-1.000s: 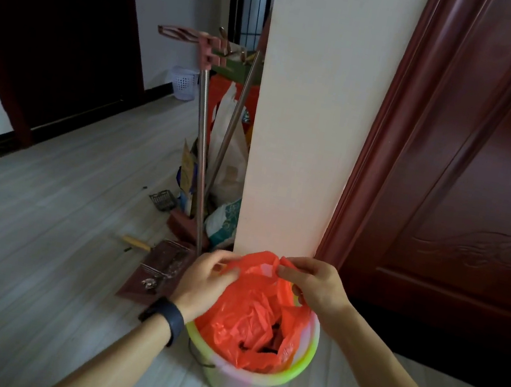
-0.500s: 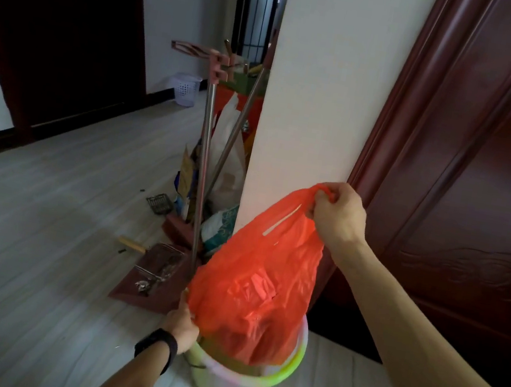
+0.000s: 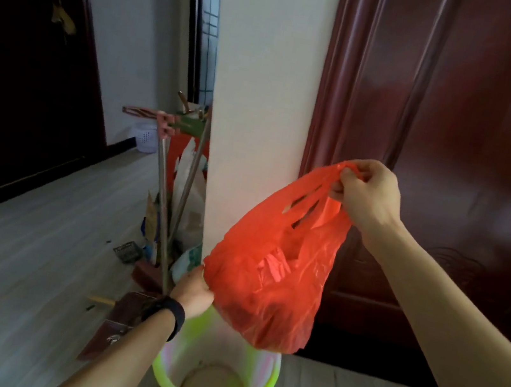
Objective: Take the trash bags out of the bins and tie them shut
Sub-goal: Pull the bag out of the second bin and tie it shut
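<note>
One bin (image 3: 271,384) sits nearest me, empty of its liner. My left hand (image 3: 193,294) rests against the lower edge of the orange bag (image 3: 272,269); its fingers are hidden, so I cannot tell the grip. The bag hangs clear above the bin. My right hand (image 3: 369,198) clenches the bunched handles (image 3: 326,184), with the door (image 3: 459,125) behind. Advice: bring the left hand up, split the handles, knot snug.

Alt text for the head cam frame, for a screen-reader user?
A person's right hand grips the handles of a red trash bag, holding it just above a green-rimmed bin on the floor; the left hand touches the bag's lower side. A white pillar and dark red door stand behind.
</note>
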